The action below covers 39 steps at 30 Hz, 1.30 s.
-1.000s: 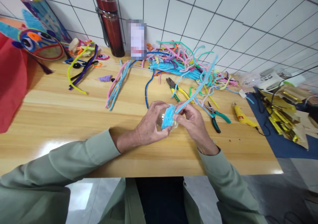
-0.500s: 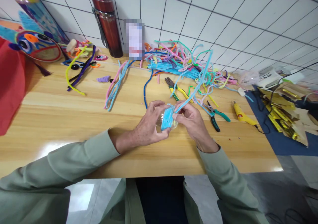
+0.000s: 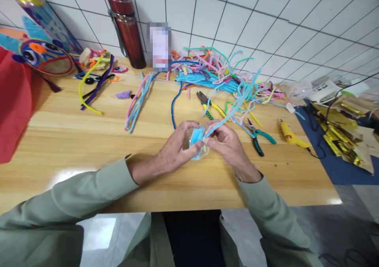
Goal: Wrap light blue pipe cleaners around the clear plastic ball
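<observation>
My left hand [image 3: 177,146] is closed around a small clear plastic container [image 3: 204,151] above the front part of the table. Bands of light-blue pipe cleaner [image 3: 196,136] wrap around the middle of it. The long free length of blue pipe cleaner [image 3: 233,111] is pinched in my right hand [image 3: 222,142], right beside the wrapped band, and sticks out toward the upper right. Just beyond my hands lie yellow-handled pliers [image 3: 211,107]. Green-handled needle-nose pliers [image 3: 258,136] rest to the right of my right hand.
A heap of coloured pipe cleaners [image 3: 213,77] lies along the tiled wall. A red thermos [image 3: 127,30] and a blurred upright phone [image 3: 160,47] stand behind. At right are a yellow glue gun [image 3: 291,136] and gold foil [image 3: 340,136]. Decorated crafts [image 3: 44,55] sit at left.
The container has turned slightly in my left hand, whose thumb now lies across the blue band. My right hand's pinch has shifted a little left, and the free pipe cleaner leans further right.
</observation>
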### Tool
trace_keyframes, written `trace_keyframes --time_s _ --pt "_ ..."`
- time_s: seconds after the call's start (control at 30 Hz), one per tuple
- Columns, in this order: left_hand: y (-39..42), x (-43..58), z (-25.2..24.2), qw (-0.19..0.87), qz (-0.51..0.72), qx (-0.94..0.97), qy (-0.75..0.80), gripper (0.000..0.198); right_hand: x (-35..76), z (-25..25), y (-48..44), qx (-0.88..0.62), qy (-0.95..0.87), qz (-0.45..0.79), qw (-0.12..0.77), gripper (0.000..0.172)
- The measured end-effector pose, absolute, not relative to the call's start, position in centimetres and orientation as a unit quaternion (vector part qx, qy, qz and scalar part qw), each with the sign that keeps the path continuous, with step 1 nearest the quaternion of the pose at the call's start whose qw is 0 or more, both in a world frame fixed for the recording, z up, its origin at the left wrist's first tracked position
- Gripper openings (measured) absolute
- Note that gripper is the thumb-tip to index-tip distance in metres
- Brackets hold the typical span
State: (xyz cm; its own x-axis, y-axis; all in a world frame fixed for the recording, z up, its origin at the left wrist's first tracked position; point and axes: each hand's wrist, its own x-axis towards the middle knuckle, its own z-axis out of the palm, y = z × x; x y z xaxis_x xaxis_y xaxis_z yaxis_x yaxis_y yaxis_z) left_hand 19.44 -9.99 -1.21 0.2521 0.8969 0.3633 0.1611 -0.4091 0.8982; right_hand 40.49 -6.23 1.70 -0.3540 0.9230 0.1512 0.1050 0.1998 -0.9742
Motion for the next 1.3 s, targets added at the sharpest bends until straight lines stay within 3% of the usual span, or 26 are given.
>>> trace_keyframes --time_s 0.4,0.7,1.3 --pt "-10.8 19.7 -0.2 0.457 0.464 0.640 0.407 0.025 40.4 1.8 -6.2 -0.340 -0.688 0.492 0.411 0.017" --pt "-10.9 19.6 -0.2 0.445 0.459 0.654 0.405 0.025 40.3 1.8 -6.3 -0.341 -0.680 0.497 0.418 0.009" --pt "-11.0 19.7 -0.4 0.433 0.460 0.668 0.393 0.026 40.0 1.8 -6.4 -0.381 -0.664 0.495 0.411 0.013"
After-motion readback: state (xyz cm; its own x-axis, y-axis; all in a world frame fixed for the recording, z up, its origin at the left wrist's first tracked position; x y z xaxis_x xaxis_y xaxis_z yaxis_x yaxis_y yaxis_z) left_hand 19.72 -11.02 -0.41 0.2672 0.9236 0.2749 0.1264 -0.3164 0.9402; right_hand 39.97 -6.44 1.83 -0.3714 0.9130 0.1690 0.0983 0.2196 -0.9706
